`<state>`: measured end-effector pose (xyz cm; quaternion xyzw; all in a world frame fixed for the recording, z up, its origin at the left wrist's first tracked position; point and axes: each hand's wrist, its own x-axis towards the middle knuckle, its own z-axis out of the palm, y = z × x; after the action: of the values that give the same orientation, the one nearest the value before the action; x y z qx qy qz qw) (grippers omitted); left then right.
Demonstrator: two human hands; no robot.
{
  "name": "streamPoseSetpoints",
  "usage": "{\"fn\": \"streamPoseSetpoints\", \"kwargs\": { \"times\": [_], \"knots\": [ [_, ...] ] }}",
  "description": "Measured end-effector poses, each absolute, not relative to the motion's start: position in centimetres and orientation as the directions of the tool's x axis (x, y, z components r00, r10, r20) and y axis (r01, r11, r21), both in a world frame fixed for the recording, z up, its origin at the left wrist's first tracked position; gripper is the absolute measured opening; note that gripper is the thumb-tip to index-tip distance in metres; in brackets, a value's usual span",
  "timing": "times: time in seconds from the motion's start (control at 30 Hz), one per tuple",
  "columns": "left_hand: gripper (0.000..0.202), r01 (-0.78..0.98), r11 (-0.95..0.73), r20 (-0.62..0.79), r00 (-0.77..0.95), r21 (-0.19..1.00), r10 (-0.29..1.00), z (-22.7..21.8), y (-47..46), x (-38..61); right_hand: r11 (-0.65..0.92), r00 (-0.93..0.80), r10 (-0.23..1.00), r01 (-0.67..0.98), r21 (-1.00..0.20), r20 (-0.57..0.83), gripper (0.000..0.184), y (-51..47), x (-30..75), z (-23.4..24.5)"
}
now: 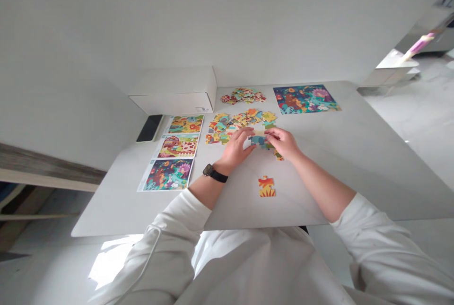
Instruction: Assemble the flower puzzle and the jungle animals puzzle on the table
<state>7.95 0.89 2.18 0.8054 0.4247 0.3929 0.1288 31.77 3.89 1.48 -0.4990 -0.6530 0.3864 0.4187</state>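
The left hand point(234, 148) and right hand point(283, 143) sit close together, fingers narrowed around a blue-green cardboard jigsaw piece point(258, 141). It lies between them at the near edge of a loose heap of multicoloured cardboard jigsaw pieces point(236, 125); whether it touches the white stone-look bench point(354, 163) is hidden. A few small pieces point(278, 155) lie just beside the right hand. Nearer the person lies 1 orange-and-yellow flame-patterned jigsaw piece point(266, 187), apart from both hands. Farther off is a second heap of red-and-yellow pieces point(243, 96). To the left, 3 colourful printed picture sheets point(178, 146) form a column, beside a black smartphone point(149, 128) and a white cardboard box point(173, 91). A blue floral picture sheet point(305, 99) lies at the far right. A black wristwatch point(214, 173) circles the left wrist.
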Motion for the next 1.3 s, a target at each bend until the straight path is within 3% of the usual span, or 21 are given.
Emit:
{"fn": "streamPoseSetpoints", "kwargs": {
  "times": [0.27,0.43,0.7,0.97,1.3],
  "knots": [
    [0.030,0.630,-0.553,0.410,0.374,0.546,0.832,1.4,1.5,7.5,0.277,-0.085,0.958,0.523,-0.806,0.274,0.024,4.4,33.3,2.6],
    [0.031,0.683,-0.513,0.344,0.383,0.520,0.857,1.4,1.4,7.6,0.412,-0.229,0.907,0.655,-0.634,0.354,0.025,4.8,33.5,2.2],
    [0.031,0.710,-0.509,0.314,0.401,0.487,0.860,1.1,1.4,7.4,0.454,-0.375,0.890,0.775,-0.439,0.260,0.026,4.8,33.4,1.4],
    [0.031,0.721,-0.513,0.295,0.420,0.467,0.859,0.9,1.5,7.5,0.414,-0.359,0.910,0.820,-0.395,0.208,0.024,4.3,33.3,2.0],
    [0.031,0.730,-0.522,0.295,0.431,0.442,0.853,0.5,1.4,7.6,0.455,-0.379,0.889,0.795,-0.403,0.256,0.021,4.2,33.2,2.0]
  ]
}}
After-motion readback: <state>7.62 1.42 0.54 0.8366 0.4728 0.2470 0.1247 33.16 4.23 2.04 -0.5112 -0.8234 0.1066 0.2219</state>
